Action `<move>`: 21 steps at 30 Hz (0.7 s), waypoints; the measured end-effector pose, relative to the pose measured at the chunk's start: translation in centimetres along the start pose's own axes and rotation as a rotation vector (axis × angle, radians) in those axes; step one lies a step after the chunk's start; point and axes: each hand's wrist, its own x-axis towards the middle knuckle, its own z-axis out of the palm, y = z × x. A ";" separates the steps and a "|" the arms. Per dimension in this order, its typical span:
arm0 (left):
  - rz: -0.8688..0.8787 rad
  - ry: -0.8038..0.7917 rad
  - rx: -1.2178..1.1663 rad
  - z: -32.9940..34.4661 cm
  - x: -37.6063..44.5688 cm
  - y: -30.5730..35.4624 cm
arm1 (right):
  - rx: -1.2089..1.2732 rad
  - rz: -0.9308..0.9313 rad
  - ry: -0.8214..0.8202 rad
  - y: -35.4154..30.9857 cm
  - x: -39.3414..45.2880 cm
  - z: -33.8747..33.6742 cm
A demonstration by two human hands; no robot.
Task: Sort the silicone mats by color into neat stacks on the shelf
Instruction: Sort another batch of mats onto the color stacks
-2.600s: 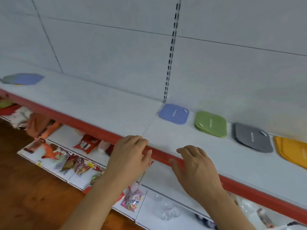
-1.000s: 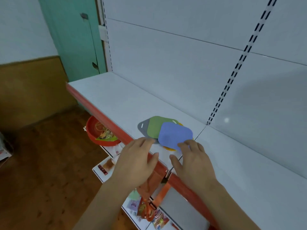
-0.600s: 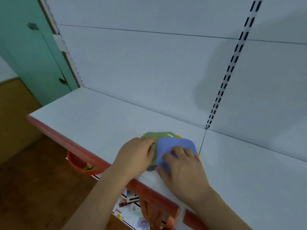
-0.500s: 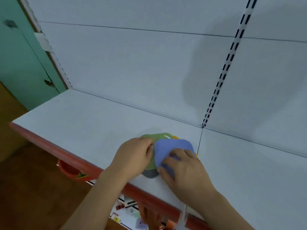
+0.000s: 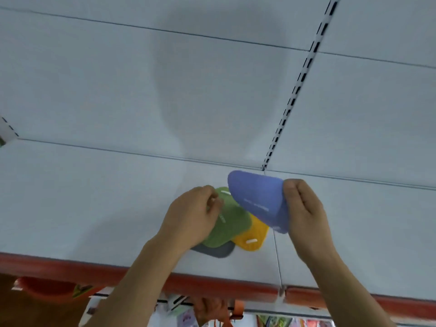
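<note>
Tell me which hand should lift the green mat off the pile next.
Left, probably. The left hand already rests on the green mat, fingertips at its far edge. The right hand is busy pinching the blue mat lifted above the pile.

L hand (image 5: 193, 218) curled, palm down, R hand (image 5: 304, 208) raised, fingers pinched shut
</note>
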 end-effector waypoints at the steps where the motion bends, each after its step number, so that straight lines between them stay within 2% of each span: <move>1: -0.022 -0.022 -0.100 0.0 0.0 0.3 | 0.136 0.047 0.040 -0.5 -0.1 -0.3; 4: -0.113 -0.201 -0.569 -0.2 -0.3 2.6 | 0.502 0.170 0.075 -2.0 -0.7 -0.4; 6: -0.214 -0.338 -0.978 -0.2 -0.7 3.7 | 0.532 0.194 0.114 -2.2 -1.1 -0.3; 8: -0.240 -0.365 -1.203 0.0 -1.0 3.9 | 0.453 0.179 0.158 -1.8 -1.5 -0.5; 10: -0.209 -0.308 -1.187 0.0 -0.8 3.5 | 0.444 0.180 0.178 -1.4 -1.8 -1.2; 12: -0.149 -0.223 -1.063 -0.4 -0.2 3.1 | 0.478 0.186 0.140 -1.4 -1.8 -2.2; 17: 0.076 -0.073 -0.732 -1.2 1.7 3.0 | 0.318 0.134 -0.110 -1.6 -0.7 -4.4; 19: 0.092 -0.034 -0.663 -0.8 1.9 3.5 | 0.323 0.154 -0.214 -1.4 -0.1 -4.6; 21: 0.027 -0.009 -0.701 0.1 1.9 3.8 | 0.465 0.207 -0.256 -0.7 0.0 -4.3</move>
